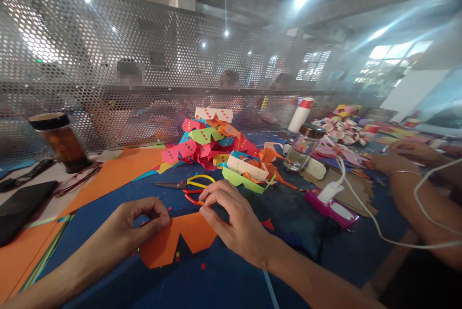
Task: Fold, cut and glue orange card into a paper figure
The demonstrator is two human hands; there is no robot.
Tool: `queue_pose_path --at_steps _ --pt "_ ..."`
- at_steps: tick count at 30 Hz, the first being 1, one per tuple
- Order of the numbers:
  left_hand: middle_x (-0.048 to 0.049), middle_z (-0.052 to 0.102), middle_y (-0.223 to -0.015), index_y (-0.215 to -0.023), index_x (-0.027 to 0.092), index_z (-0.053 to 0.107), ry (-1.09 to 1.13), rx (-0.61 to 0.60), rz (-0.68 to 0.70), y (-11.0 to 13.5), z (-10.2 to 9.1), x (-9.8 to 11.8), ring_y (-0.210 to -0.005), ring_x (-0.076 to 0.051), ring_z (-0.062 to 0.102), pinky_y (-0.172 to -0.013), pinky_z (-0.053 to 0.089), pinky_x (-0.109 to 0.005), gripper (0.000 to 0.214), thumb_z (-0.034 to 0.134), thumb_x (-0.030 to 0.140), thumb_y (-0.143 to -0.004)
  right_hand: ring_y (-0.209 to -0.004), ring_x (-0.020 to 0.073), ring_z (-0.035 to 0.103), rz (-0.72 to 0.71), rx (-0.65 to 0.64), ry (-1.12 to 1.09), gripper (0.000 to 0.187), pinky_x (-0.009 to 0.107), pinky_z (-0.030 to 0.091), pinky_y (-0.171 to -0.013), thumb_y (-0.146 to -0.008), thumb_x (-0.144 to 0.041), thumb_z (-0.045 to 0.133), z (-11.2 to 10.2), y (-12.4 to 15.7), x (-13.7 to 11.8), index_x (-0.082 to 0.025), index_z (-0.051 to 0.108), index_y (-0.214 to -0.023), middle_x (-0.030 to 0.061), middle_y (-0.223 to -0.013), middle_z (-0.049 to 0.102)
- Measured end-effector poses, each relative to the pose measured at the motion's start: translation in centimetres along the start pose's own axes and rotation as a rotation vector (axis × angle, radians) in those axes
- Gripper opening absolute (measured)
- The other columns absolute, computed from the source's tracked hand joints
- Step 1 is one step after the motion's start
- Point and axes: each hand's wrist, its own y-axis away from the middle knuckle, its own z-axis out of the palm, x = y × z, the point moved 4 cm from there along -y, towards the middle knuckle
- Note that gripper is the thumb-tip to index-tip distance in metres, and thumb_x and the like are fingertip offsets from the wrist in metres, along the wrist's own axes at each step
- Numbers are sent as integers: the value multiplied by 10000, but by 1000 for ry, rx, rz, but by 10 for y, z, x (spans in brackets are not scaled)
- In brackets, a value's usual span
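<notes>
An orange paper cut-out (172, 242) with a zigzag lower edge lies on the blue table (224, 280) in front of me. My left hand (132, 226) pinches its left top corner between thumb and forefinger. My right hand (233, 217) rests curled on its right end, fingertips pressing the paper. Just behind my right hand lie scissors (187, 186) with yellow and red handles.
A heap of coloured paper crowns (212, 143) sits behind the scissors. Orange sheets (119, 172) spread to the left by a dark-lidded jar (61, 140) and a black phone (19, 208). A glass jar (303, 148), white bottle (301, 114), pink phone (332, 208) with cable, and another person's arms (415, 184) are on the right.
</notes>
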Motion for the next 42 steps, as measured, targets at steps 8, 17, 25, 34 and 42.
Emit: queue_pose_path --at_steps 8,17,25,34,42 --pt "0 607 -693 -732 222 637 -2 0 -22 -2 0 2 -610 -159 487 -515 394 -247 439 548 639 -835 -1024 194 605 -9 5 10 114 420 486 -918 -972 -178 555 1 1 1 -236 514 -883 41 -992 631" --pt "5 615 -694 -717 223 636 -16 6 4 -1 0 3 -620 -160 496 -593 409 -276 412 555 605 -847 -1027 195 606 -9 -7 12 114 426 486 -919 -968 -177 564 1 1 0 -234 511 -885 42 -992 638" --pt "10 618 -667 -686 227 629 -18 21 17 -1 0 8 -619 -165 507 -619 423 -284 404 562 598 -830 -1019 206 613 -19 -2 13 108 429 495 -915 -969 -181 553 0 1 -1 -239 519 -885 48 -993 642" --pt "3 661 -749 -724 229 635 -34 -1 6 0 1 5 -757 -200 595 -709 445 -296 369 577 570 -853 -1033 197 599 -37 -5 3 116 407 484 -928 -963 -157 564 1 2 -3 -235 505 -898 47 -994 633" --pt "-3 699 -767 -764 231 656 22 -21 -3 2 7 1 -772 -204 628 -724 450 -309 374 583 584 -865 -1036 194 598 -65 -17 18 121 401 477 -923 -957 -146 573 2 3 -7 -225 496 -906 43 -995 629"
